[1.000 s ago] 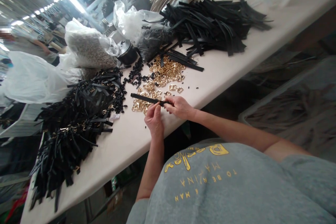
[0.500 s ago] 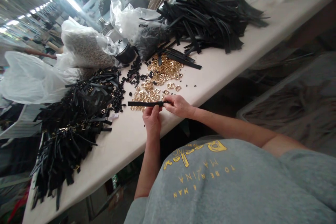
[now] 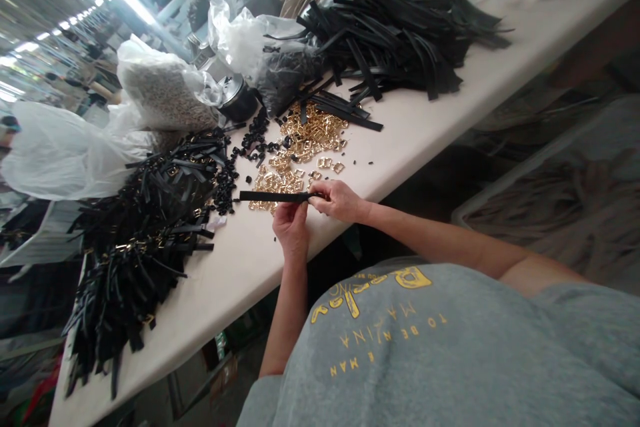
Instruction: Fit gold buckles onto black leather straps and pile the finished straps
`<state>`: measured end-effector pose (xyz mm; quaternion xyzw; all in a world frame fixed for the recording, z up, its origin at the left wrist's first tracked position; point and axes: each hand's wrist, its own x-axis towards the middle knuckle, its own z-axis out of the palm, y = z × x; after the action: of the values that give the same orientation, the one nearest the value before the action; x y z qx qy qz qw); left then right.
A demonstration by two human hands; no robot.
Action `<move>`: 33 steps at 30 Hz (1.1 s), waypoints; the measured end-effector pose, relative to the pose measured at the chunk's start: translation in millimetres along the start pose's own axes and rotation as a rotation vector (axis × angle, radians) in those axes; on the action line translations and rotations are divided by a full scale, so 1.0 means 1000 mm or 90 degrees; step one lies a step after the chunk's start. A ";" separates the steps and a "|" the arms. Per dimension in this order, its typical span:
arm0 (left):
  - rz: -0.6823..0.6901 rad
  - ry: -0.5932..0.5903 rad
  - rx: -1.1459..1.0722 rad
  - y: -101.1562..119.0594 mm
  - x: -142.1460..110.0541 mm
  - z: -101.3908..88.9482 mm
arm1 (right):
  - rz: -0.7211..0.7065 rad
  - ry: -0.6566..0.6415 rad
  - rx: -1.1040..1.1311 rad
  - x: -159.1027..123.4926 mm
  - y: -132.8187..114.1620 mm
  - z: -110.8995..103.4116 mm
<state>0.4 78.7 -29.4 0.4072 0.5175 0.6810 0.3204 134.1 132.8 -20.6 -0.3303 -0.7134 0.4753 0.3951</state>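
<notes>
A black strap (image 3: 273, 197) lies level between my two hands, its long free end pointing left. My left hand (image 3: 291, 221) pinches it from below, near its right part. At the strap's right end, the fingers of my right hand (image 3: 337, 201) are closed on it; whatever small part sits between the fingertips is hidden. Just behind the strap spreads a heap of gold buckles (image 3: 280, 177), with more gold buckles piled farther back. Small black loops (image 3: 225, 183) lie left of the buckles.
Black straps with buckles (image 3: 135, 280) cover the table's left end. Loose black straps (image 3: 395, 40) are heaped at the back right. Plastic bags of small parts (image 3: 165, 83) and a black round tin (image 3: 236, 99) stand behind. The pale table's (image 3: 415, 127) front edge runs beside my body.
The strap has shifted slightly left and up. My left hand has turned a little, its thumb now lower on the strap. My right hand has barely moved.
</notes>
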 end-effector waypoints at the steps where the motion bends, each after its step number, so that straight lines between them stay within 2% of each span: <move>1: 0.008 0.009 0.002 0.000 0.000 0.000 | -0.003 0.000 -0.006 0.000 -0.001 0.000; 5: 0.013 0.031 0.012 -0.003 0.000 -0.002 | -0.016 0.017 -0.044 0.000 0.000 0.003; 9: -0.042 0.039 -0.022 -0.007 0.001 -0.006 | -0.008 0.051 -0.095 -0.002 0.002 0.006; 13: -0.050 0.069 -0.022 -0.011 0.003 -0.007 | -0.004 0.051 -0.120 -0.002 0.004 0.008; 16: -0.055 0.057 -0.017 -0.011 0.004 -0.006 | -0.015 0.047 -0.116 -0.002 0.005 0.007; 24: -0.142 0.007 -0.047 -0.007 0.006 -0.007 | -0.042 -0.014 -0.070 -0.005 0.003 0.000; 29: -0.128 -0.007 -0.017 -0.010 0.007 -0.006 | -0.004 -0.074 0.042 -0.007 0.005 -0.003; 33: -0.137 0.011 -0.001 -0.001 0.002 0.000 | 0.028 -0.086 0.087 -0.007 0.004 -0.004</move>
<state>-0.3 80.4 -29.9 0.3433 0.5601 0.6466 0.3877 141.6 130.2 -25.5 -0.2855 -0.6969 0.5525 0.3571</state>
